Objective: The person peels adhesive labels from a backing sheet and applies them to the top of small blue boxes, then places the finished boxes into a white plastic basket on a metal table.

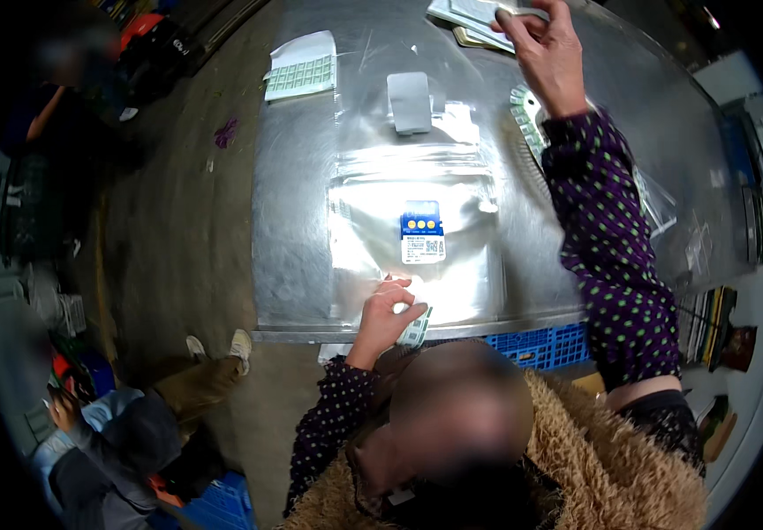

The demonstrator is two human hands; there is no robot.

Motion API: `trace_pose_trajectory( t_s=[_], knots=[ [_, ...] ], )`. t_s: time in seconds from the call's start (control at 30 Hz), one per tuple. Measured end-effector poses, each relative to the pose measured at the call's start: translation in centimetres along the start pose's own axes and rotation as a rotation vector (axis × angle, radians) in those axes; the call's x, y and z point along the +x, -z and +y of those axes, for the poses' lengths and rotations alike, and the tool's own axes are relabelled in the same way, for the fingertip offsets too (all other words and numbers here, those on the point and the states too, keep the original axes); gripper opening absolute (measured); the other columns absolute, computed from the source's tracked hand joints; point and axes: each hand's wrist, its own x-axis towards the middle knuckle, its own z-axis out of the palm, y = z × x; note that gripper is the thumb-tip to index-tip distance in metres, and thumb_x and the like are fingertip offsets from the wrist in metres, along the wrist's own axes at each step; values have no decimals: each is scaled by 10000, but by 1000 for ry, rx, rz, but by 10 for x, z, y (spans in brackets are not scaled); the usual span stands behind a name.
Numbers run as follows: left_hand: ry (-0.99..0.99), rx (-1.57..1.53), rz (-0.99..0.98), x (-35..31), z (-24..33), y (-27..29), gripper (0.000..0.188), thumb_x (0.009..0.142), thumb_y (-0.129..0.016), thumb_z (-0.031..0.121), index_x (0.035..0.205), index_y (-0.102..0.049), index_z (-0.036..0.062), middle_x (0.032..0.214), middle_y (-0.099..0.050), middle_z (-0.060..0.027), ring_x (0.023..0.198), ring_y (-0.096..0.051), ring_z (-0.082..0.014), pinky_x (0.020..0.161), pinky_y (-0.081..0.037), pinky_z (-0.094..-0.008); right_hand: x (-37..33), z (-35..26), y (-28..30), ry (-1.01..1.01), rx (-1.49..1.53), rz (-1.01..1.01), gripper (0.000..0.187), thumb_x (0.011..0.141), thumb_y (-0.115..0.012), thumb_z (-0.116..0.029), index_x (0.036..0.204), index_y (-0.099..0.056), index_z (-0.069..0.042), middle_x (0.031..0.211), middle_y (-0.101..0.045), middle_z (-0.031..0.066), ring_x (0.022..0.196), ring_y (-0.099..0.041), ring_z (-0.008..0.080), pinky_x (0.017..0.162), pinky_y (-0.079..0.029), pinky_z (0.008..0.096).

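Note:
My left hand [388,320] is closed at the near table edge, its thumb and fingers pinching a strip of green-and-white labels [415,330]. Just beyond it, a shiny clear plastic bag [359,265] lies flat. A blue-and-white label [422,247] with yellow round faces sits on the bag. My right arm stretches to the far right, where my right hand [547,57] pinches a flat pale sheet [479,12] over a small stack. Its fingertips are partly cut off by the upper edge of the view. Beneath my right forearm, a round-edged piece with green labels [527,124] is partly covered.
The metal table [293,221] bears a sheet of green labels [302,75] at far left and a pale grey card [411,102] beyond the bag. A blue crate [536,347] stands under the near edge. Another person [125,442] sits at lower left.

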Motion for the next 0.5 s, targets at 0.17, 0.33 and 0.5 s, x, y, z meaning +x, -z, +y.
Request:
trace_pose_trajectory(
  t_s=[0.17,0.33,0.5],
  knots=[
    [122,-253,94,-5,-3,1,134,741,-780,89,769,-679,6,1056,-664,-160,1098,-576,-243,991,-392,-355,-123,-54,-28,-790,404,-301,202,885,-660,-220,768,-624,-59,618,-615,8,504,-523,52,464,-390,190],
    [200,-359,109,-2,3,2,89,783,-751,67,812,-699,0,1047,-663,-125,1064,-570,-195,946,-408,-319,-179,-20,-59,-1039,623,-126,161,895,-645,-156,767,-624,-59,611,-609,3,465,-469,54,432,-344,198],
    [257,-418,128,-2,-1,2,91,808,-731,70,832,-697,-11,1031,-667,-98,1008,-580,-171,907,-425,-286,-184,-17,-62,-1056,606,-119,153,909,-625,-155,794,-637,-56,649,-630,4,493,-474,49,466,-361,199]
  ],
)
